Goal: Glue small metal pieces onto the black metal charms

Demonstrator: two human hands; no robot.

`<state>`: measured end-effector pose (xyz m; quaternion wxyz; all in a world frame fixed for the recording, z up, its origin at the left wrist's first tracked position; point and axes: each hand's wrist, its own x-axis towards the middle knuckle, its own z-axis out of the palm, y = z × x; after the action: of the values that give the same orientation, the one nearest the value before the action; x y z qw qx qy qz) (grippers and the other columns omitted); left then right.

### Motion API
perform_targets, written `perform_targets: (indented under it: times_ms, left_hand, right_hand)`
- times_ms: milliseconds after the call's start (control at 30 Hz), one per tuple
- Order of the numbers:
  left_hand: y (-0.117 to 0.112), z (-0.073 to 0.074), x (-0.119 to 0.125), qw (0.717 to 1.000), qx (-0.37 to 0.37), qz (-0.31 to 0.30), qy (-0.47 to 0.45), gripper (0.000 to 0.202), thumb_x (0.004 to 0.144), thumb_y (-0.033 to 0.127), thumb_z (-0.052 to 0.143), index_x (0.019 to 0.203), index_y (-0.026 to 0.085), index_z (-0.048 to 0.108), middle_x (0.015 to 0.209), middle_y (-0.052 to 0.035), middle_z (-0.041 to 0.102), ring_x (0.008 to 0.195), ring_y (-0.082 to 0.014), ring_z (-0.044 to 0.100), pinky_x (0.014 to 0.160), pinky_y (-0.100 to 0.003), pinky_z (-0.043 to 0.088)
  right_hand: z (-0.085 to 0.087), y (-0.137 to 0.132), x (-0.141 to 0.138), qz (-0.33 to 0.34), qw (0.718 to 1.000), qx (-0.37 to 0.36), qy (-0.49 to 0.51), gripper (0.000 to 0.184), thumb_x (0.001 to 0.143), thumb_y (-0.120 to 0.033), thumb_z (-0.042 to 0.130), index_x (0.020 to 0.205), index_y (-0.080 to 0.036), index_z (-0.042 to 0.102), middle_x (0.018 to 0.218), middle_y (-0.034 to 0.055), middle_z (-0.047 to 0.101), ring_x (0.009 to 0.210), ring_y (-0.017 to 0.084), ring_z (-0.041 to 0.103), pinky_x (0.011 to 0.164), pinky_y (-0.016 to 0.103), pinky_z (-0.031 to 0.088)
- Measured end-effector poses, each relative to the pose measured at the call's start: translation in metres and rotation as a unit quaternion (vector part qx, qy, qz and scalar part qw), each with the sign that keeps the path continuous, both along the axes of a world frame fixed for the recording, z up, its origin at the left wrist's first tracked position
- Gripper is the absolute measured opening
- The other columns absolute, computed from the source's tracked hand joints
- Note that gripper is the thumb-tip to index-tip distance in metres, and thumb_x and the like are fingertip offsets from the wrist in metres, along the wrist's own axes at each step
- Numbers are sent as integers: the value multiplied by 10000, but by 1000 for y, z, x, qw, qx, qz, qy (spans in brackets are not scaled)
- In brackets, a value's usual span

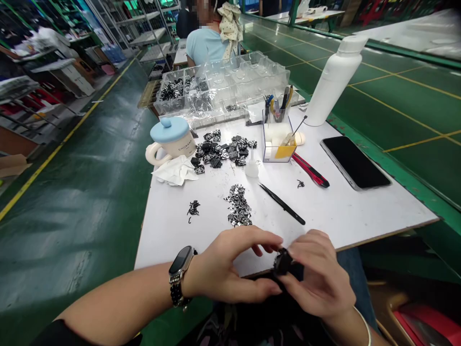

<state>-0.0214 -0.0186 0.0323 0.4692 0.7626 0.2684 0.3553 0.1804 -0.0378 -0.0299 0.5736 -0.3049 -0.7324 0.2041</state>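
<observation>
Between thumb and fingers, my right hand [320, 274] grips a small black plastic part [283, 262] at the table's near edge. My left hand [234, 269] is beside it, thumb and fingers apart; its index fingertip is close to the part's top, and I cannot tell if it touches. Just beyond lies a pile of small shiny metal pieces [239, 205]. Black tweezers [283, 203] rest to the right of that pile. A small heap of tiny black pieces [193, 208] is on the left. Farther back are many black assembled parts [223, 151], loosely spread.
A lidded mug [173, 139] and crumpled tissue [175, 170] stand left. At centre right are a small funnel [252, 168], clear organizer [279, 139] and red utility knife [310, 170]. A phone [355, 162] and white bottle [334, 81] stand right; clear trays [230, 81] and a seated person are behind.
</observation>
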Motion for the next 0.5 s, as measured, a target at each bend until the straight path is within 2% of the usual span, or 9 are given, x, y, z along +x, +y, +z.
perform_targets:
  times_ms: [33, 100, 167, 333, 500]
  left_hand:
    - [0, -1, -1, 1000, -11, -1, -9, 562, 747, 226, 775, 1244, 190, 514, 1034, -106, 650, 894, -196, 628, 798, -293, 525]
    - [-1, -3, -2, 999, -26, -4, -19, 624, 726, 275, 797, 1269, 221, 493, 1073, -105, 627, 928, -210, 615, 806, -310, 522]
    - [-1, -5, -2, 999, -32, -3, -17, 611, 732, 282, 791, 1266, 242, 497, 1091, -103, 612, 947, -216, 604, 807, -319, 519]
    - [0, -5, -3, 1000, -23, 1, -9, 600, 756, 252, 773, 1282, 275, 486, 1105, -87, 600, 965, -211, 591, 802, -313, 517]
    - [1, -9, -3, 1000, -12, 4, -9, 580, 759, 255, 771, 1274, 243, 504, 1092, -88, 607, 956, -207, 587, 794, -299, 518]
  right_hand:
    - [-1, -1, -2, 32, 994, -71, 71, 301, 780, -210, 702, 1068, -192, 613, 839, 46, 624, 812, 198, 545, 721, 380, 433]
    - [-1, -4, -7, 83, 959, -193, 190, 240, 846, -342, 640, 1040, -201, 621, 784, 47, 578, 773, 195, 515, 652, 341, 431]
    - [1, -6, -10, 105, 928, -264, 242, 257, 883, -438, 566, 981, -206, 615, 736, 37, 529, 720, 183, 497, 599, 313, 424]
    - [4, -7, -11, 141, 884, -325, 306, 299, 859, -498, 571, 913, -207, 612, 667, 9, 486, 635, 150, 487, 542, 267, 418]
    - [3, -13, -10, 152, 850, -362, 351, 296, 812, -479, 649, 880, -191, 642, 672, 10, 511, 640, 137, 493, 583, 259, 419]
